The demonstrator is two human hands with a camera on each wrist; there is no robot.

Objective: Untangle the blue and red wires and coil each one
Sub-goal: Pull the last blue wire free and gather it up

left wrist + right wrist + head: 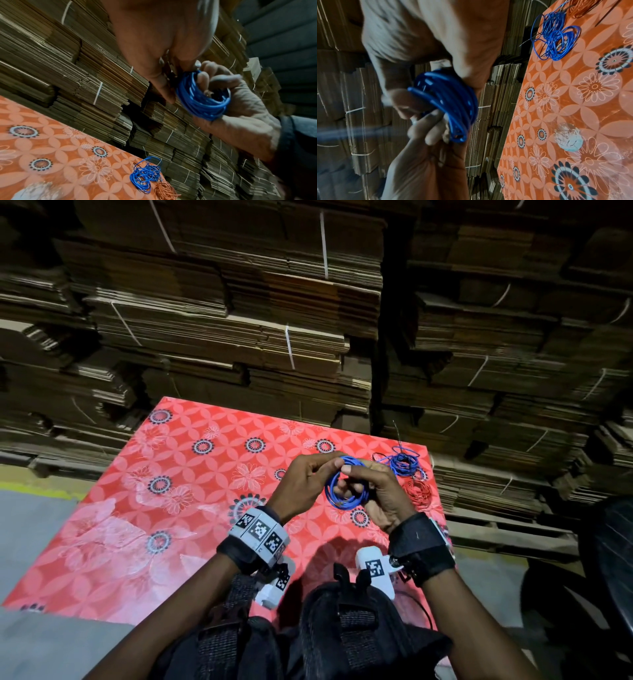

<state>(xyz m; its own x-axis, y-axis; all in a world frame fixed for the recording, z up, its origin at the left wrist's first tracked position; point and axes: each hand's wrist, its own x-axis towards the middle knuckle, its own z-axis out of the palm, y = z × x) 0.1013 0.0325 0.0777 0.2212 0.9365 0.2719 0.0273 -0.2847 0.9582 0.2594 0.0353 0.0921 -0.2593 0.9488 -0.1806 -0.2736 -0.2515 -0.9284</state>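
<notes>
A blue wire coil [346,486] of several loops hangs above the right half of the table, held between both hands. My left hand [334,465] pinches its top edge with thumb and fingers. My right hand [352,475] has fingers curled through the ring, gripping it from the right. The left wrist view shows the blue coil [202,100] wrapped round the right fingers. In the right wrist view the blue coil [448,102] is blurred. A loose blue wire tangle [402,463] lies at the table's far right corner, with a red wire coil [418,491] just in front of it.
The table wears a red floral cloth [205,491]. Tall stacks of bundled flat cardboard [308,320] stand close behind it and to the right. A black chair part [609,542] sits at the right. Grey floor shows at the left.
</notes>
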